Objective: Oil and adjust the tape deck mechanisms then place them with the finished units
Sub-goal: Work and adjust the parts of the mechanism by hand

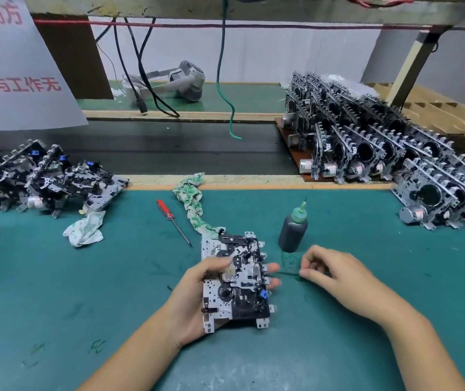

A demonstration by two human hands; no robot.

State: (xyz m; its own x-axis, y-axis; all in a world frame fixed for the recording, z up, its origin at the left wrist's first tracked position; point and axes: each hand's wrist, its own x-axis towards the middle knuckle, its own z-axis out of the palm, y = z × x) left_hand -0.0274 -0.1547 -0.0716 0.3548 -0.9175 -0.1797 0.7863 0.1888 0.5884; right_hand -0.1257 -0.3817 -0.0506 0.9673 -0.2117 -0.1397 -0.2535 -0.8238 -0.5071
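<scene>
My left hand (189, 303) grips a tape deck mechanism (235, 280), a metal plate with black parts, flat above the green mat; the thumb lies on top and the fingertips show at its right edge. My right hand (335, 273) hovers just to the right, fingers loosely curled with the tips close together; I cannot tell whether they pinch anything. A dark oil bottle (293, 231) with a green needle nozzle stands upright behind the hands. A pile of mechanisms (48, 176) lies at the left. Rows of mechanisms (372, 136) stand at the right.
A red-handled screwdriver (172, 221) lies left of the bottle. A green-patterned rag (193, 201) and a crumpled cloth (86, 228) sit on the green mat (366, 320). A dark conveyor belt (169, 153) runs behind; a headset (180, 80), cables and a paper sign lie beyond.
</scene>
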